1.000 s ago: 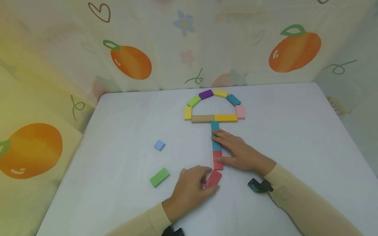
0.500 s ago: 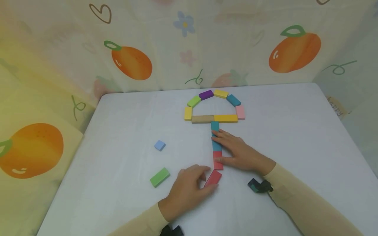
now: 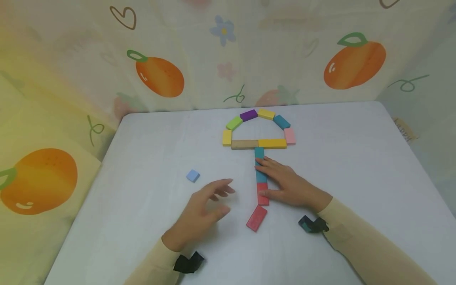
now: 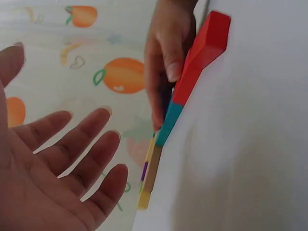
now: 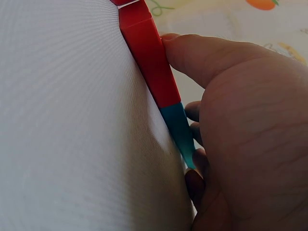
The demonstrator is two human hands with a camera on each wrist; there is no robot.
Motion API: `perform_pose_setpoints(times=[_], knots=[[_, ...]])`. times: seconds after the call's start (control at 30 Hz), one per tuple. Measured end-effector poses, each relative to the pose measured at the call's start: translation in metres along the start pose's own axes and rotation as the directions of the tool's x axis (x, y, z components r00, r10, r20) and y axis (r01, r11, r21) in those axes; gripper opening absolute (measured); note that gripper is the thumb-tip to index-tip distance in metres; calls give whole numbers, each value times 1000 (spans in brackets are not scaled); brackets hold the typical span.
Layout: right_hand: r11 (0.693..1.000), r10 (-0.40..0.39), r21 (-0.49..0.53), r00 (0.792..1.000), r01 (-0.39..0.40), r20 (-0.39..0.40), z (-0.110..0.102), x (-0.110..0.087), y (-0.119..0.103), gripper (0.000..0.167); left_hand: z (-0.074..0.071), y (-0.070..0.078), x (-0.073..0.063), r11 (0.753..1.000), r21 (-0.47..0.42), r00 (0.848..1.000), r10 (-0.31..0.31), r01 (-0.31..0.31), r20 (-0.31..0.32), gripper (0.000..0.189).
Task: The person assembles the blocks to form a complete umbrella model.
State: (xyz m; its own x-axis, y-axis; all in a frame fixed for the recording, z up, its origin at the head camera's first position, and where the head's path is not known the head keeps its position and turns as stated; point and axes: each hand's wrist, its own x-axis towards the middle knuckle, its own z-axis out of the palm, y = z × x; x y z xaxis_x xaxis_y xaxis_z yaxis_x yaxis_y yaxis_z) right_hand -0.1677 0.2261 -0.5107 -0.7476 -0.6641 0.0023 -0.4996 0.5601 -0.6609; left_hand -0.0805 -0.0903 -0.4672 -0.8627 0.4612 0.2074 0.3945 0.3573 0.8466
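Note:
My left hand [image 3: 199, 211] is raised with its fingers spread, left of the slanted red block [image 3: 257, 218]; the left wrist view shows nothing in its palm [image 4: 43, 197]. That block lies diagonally at the lower end of a straight column. My right hand [image 3: 286, 182] rests on the column, its fingers on the teal blocks [image 3: 261, 177] and its thumb at the upright red block [image 3: 263, 200]. In the right wrist view the thumb touches this red block's [image 5: 149, 57] edge. A green block seen earlier is hidden by my left hand.
An arch of coloured blocks, including a purple one [image 3: 248, 115] and a pink one [image 3: 290, 136], stands above the column. Its base is a tan block [image 3: 244, 144] and a yellow block [image 3: 272, 143]. A small blue block [image 3: 193, 175] lies left on the white table [image 3: 142, 158].
My left hand has let go of the slanted red block and moved left, its fingers spreading, over where the green block was seen. The right hand stays put.

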Motion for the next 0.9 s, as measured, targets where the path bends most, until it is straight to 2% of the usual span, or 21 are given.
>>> perform_pose_setpoints(times=[0.23,0.3,0.43,0.6,0.67,0.73,0.9], knots=[[1000,3,7,1000,-3,12,1,0,2,82,-27,-18,-7,994,-62,996,90,-90,-6,65],[1000,-2,9,1000,2,13,0,0,3,82,-35,-23,-10,993,-78,996,89,-89,-2,67],[1000,-4,15,1000,4,14,0,0,3,82,-51,-33,-19,987,-154,998,55,-50,24,70],[1000,2,16,1000,-2,15,-1,-1,3,82,-66,-49,-24,945,-324,993,75,-41,94,88],[1000,2,15,1000,-2,16,-1,-2,2,82,-71,-54,-27,933,-361,990,59,-8,129,90],[1000,0,17,1000,-1,15,-2,-1,2,82,-76,-58,-31,934,-357,988,27,30,153,89],[1000,-2,15,1000,2,14,-2,-1,3,82,-86,-62,-43,934,-314,971,-104,169,214,69]])
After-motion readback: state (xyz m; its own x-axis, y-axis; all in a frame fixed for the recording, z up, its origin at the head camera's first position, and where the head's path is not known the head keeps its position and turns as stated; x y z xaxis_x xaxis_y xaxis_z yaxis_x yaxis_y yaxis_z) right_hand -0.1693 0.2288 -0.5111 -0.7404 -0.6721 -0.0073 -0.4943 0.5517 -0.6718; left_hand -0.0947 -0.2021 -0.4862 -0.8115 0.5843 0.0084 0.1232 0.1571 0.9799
